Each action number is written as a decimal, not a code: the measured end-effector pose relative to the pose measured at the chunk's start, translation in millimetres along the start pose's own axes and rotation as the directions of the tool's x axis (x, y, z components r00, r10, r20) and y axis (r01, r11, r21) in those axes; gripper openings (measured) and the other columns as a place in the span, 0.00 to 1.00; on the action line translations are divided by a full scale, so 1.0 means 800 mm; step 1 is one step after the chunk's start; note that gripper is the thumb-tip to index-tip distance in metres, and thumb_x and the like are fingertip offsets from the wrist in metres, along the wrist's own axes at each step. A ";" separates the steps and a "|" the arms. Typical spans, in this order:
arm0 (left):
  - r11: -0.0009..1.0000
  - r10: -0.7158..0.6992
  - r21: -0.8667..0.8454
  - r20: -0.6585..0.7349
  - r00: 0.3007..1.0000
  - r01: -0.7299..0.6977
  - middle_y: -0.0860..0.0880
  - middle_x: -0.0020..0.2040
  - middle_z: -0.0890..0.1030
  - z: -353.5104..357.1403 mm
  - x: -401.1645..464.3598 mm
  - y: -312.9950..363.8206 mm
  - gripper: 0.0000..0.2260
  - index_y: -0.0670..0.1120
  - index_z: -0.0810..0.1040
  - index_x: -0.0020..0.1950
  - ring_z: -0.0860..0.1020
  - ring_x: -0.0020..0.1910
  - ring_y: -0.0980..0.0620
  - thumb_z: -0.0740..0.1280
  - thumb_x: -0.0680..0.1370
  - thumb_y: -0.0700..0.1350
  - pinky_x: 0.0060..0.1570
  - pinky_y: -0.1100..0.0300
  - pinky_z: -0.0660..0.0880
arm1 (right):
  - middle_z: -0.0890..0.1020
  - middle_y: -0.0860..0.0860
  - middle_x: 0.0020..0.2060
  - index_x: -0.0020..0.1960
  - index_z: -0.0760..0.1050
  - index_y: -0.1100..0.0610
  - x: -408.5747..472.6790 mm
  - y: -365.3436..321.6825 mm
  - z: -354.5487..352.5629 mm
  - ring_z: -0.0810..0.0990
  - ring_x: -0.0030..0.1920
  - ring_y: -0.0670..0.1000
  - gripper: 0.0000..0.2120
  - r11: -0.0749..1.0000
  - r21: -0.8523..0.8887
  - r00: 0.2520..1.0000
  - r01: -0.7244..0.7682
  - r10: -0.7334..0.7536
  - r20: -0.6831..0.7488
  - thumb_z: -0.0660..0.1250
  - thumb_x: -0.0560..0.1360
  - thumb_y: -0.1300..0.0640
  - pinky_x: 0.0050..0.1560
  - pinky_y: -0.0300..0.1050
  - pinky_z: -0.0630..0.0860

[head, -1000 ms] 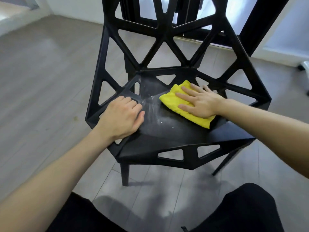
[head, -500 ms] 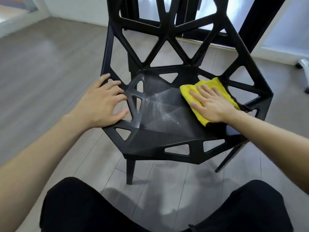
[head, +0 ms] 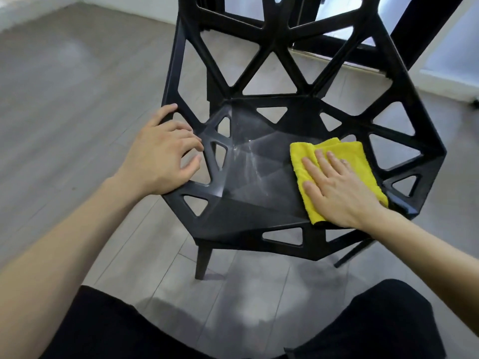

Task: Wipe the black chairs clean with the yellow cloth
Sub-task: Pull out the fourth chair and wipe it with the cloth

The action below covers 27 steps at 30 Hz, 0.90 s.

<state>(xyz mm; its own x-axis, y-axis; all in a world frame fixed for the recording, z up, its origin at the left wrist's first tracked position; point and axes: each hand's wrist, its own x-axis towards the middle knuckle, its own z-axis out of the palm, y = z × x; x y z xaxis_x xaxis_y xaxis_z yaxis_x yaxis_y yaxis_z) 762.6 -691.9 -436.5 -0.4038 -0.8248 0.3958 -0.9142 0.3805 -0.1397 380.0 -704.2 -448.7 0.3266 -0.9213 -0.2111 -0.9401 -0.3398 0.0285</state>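
Yellow cloth now nearer seat front, under flat right fingers

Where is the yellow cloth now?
In the head view, the yellow cloth lies on the right side of the black chair seat, pressed flat under the right hand.

Grey floor, white walls, dark frame

A grey wood-plank floor fills most of the view. A white baseboard runs along the far right wall, and a black door frame rises at the top right. Black trousers cover 2 knees at the bottom edge.
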 end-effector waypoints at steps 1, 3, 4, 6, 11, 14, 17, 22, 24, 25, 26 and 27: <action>1.000 0.000 -0.004 -0.008 1.000 0.000 0.53 0.52 0.89 0.001 -0.001 0.000 0.15 0.48 0.90 0.52 0.83 0.61 0.50 0.65 0.81 0.52 0.83 0.43 0.57 | 0.48 0.56 0.87 0.87 0.45 0.49 -0.006 -0.028 0.000 0.44 0.86 0.59 0.41 0.998 -0.004 0.998 0.061 -0.061 -0.020 0.30 0.77 0.36 0.85 0.59 0.45; 1.000 0.007 -0.012 -0.027 1.000 -0.007 0.53 0.53 0.89 0.003 -0.001 0.002 0.15 0.48 0.90 0.52 0.83 0.61 0.49 0.64 0.81 0.51 0.83 0.42 0.58 | 0.49 0.54 0.87 0.87 0.45 0.47 -0.012 -0.094 0.001 0.45 0.86 0.59 0.36 0.952 0.027 0.950 0.306 -0.303 -0.069 0.34 0.81 0.38 0.85 0.59 0.44; 1.000 0.010 -0.016 -0.036 0.999 -0.011 0.53 0.53 0.89 0.003 -0.001 0.003 0.15 0.48 0.90 0.52 0.83 0.60 0.49 0.64 0.81 0.50 0.82 0.41 0.59 | 0.49 0.53 0.87 0.87 0.44 0.45 -0.007 -0.122 0.004 0.45 0.86 0.58 0.33 0.904 0.060 0.903 0.424 -0.417 -0.101 0.37 0.84 0.39 0.85 0.58 0.44; 1.000 0.004 -0.011 -0.039 0.999 -0.005 0.51 0.53 0.89 0.003 -0.003 0.002 0.15 0.46 0.89 0.55 0.84 0.60 0.48 0.63 0.80 0.48 0.82 0.41 0.59 | 0.49 0.50 0.87 0.86 0.43 0.42 0.032 -0.146 0.004 0.45 0.86 0.55 0.31 0.841 0.101 0.846 0.532 -0.522 -0.109 0.43 0.85 0.39 0.85 0.57 0.44; 1.000 -0.008 0.004 0.013 1.000 0.008 0.47 0.54 0.88 0.000 -0.002 0.001 0.17 0.46 0.87 0.61 0.81 0.63 0.44 0.64 0.77 0.47 0.83 0.41 0.57 | 0.45 0.50 0.87 0.87 0.43 0.43 0.195 -0.043 -0.007 0.41 0.86 0.53 0.33 0.994 0.066 0.993 0.086 -0.081 -0.081 0.42 0.84 0.35 0.85 0.58 0.41; 1.000 -0.016 0.009 0.004 1.000 0.016 0.47 0.58 0.87 0.000 -0.003 0.001 0.17 0.45 0.87 0.61 0.77 0.71 0.42 0.65 0.77 0.47 0.84 0.39 0.56 | 0.45 0.54 0.87 0.87 0.44 0.50 0.186 -0.056 -0.003 0.40 0.86 0.54 0.34 0.991 0.087 0.991 0.103 -0.095 -0.091 0.42 0.85 0.38 0.85 0.56 0.40; 0.999 -0.034 0.042 0.007 0.999 0.034 0.46 0.63 0.84 -0.002 -0.004 0.004 0.18 0.45 0.86 0.62 0.71 0.78 0.41 0.66 0.77 0.50 0.84 0.35 0.51 | 0.43 0.52 0.86 0.87 0.45 0.49 0.072 -0.095 0.005 0.40 0.86 0.52 0.34 0.904 0.118 0.912 0.410 -0.404 -0.074 0.41 0.84 0.38 0.85 0.53 0.40; 0.996 -0.078 0.055 0.066 0.995 0.075 0.44 0.68 0.82 -0.004 -0.003 0.008 0.24 0.42 0.84 0.66 0.69 0.80 0.41 0.66 0.75 0.52 0.83 0.33 0.50 | 0.45 0.48 0.86 0.87 0.44 0.46 0.090 -0.104 0.001 0.41 0.86 0.51 0.30 0.879 0.117 0.885 0.462 -0.450 -0.119 0.45 0.88 0.39 0.85 0.52 0.40; 0.994 -0.098 0.055 0.108 0.989 0.092 0.44 0.70 0.82 -0.005 -0.001 0.010 0.26 0.42 0.83 0.68 0.68 0.81 0.41 0.65 0.74 0.53 0.82 0.38 0.55 | 0.46 0.52 0.87 0.87 0.44 0.49 0.175 -0.118 -0.011 0.42 0.86 0.54 0.32 0.945 0.151 0.954 0.289 -0.271 -0.129 0.45 0.87 0.39 0.85 0.58 0.43; 0.993 -0.104 0.074 0.130 0.986 0.095 0.45 0.71 0.81 -0.006 -0.002 0.010 0.27 0.42 0.83 0.69 0.67 0.82 0.42 0.65 0.74 0.53 0.79 0.39 0.58 | 0.46 0.53 0.87 0.87 0.45 0.50 0.209 -0.129 -0.015 0.42 0.86 0.55 0.33 0.962 0.189 0.975 0.197 -0.172 -0.140 0.44 0.86 0.39 0.85 0.60 0.44; 0.990 -0.108 0.104 0.148 0.983 0.094 0.45 0.73 0.80 -0.006 -0.003 0.011 0.28 0.42 0.82 0.71 0.66 0.83 0.42 0.64 0.74 0.54 0.77 0.40 0.60 | 0.46 0.55 0.87 0.87 0.45 0.52 0.233 -0.140 -0.015 0.42 0.86 0.56 0.34 0.968 0.219 0.986 0.124 -0.095 -0.140 0.44 0.86 0.39 0.85 0.61 0.43; 0.987 -0.110 0.135 0.168 0.980 0.088 0.45 0.74 0.79 -0.007 -0.003 0.011 0.29 0.43 0.82 0.72 0.65 0.83 0.43 0.63 0.75 0.55 0.76 0.39 0.62 | 0.46 0.56 0.87 0.87 0.46 0.54 0.242 -0.151 -0.015 0.43 0.86 0.57 0.34 0.970 0.223 0.987 0.093 -0.061 -0.146 0.44 0.86 0.40 0.85 0.61 0.42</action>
<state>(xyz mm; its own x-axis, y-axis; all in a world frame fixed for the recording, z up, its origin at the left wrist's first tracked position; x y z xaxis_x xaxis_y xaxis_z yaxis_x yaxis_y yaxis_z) 756.0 -684.4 -433.6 -0.3006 -0.9202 0.2506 -0.9425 0.2464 -0.2257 557.7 -844.1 -481.3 0.3945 -0.9164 -0.0674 -0.9036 -0.3735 -0.2100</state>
